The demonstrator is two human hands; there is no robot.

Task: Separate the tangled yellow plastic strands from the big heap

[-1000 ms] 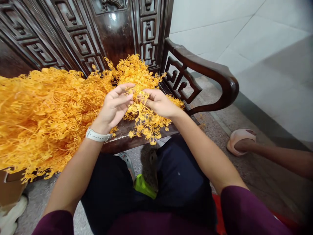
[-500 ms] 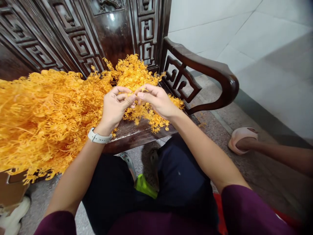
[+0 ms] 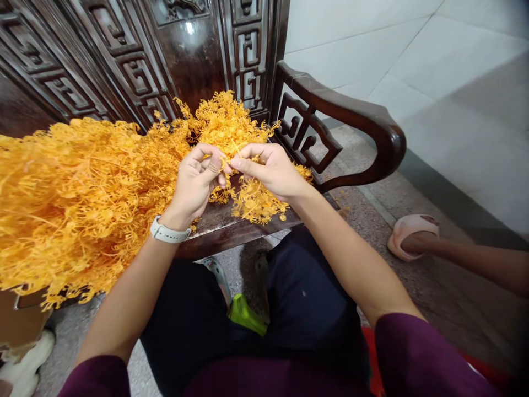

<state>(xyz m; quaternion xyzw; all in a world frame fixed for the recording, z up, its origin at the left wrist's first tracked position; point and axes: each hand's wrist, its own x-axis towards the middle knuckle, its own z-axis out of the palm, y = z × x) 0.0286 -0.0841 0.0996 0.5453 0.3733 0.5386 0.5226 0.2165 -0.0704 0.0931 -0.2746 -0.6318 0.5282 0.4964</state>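
Note:
Between my hands, over the bench seat, is a small orange-yellow plastic sprig (image 3: 235, 148) with a thin stem. My left hand (image 3: 201, 179), with a pale watch strap on its wrist, pinches one part of it between thumb and forefinger. My right hand (image 3: 266, 168) comes from the other side, thumb and forefinger pressed on the stem close by. The fingertips nearly meet, so the exact joint is hard to make out. Below them lies a small cluster of loose orange sprigs (image 3: 260, 205). Beyond rises a heap of the same sprigs (image 3: 227, 118).
A large pile of orange artificial foliage (image 3: 82, 204) covers the left of the dark carved wooden bench (image 3: 215, 240). Its curved armrest (image 3: 351, 105) stands at the right. Another person's foot in a pale slipper (image 3: 407, 237) is on the floor beyond. A cardboard box (image 3: 20, 325) sits lower left.
The fingertips have shifted slightly, and a thin stem now sticks up at the right fingers. My left thumb has drawn back a little. The loose bits below hang differently.

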